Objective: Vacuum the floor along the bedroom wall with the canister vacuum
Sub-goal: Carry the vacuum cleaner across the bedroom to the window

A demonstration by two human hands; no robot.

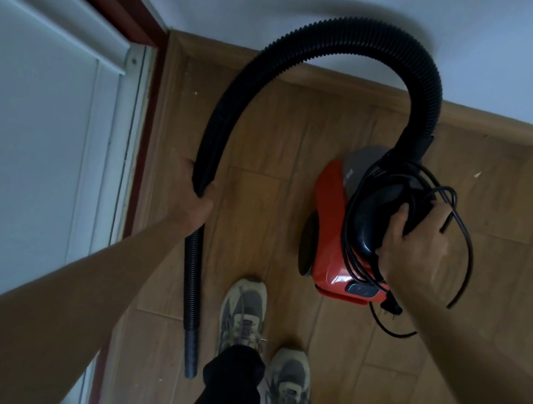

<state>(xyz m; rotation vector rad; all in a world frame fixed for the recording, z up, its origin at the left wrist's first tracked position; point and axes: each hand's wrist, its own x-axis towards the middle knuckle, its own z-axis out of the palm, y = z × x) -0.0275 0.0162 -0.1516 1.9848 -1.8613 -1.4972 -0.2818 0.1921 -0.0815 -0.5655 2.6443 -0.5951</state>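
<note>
A red canister vacuum (329, 228) with a black top handle hangs or rests just above the wooden floor (266, 129), right of centre. My right hand (414, 242) is closed on the handle together with loops of the black power cord (460, 255). A black ribbed hose (308, 45) arches up from the canister's front and comes down at the left. My left hand (195, 194) grips it there. The hose's open end (191, 358) dangles near the floor, by my shoes.
A white wall (345, 6) with a wooden skirting board (337, 77) runs across the top. At the left stands a white door or blind (34, 144) in a dark red frame. My two grey shoes (264, 339) stand on the floor at the bottom centre.
</note>
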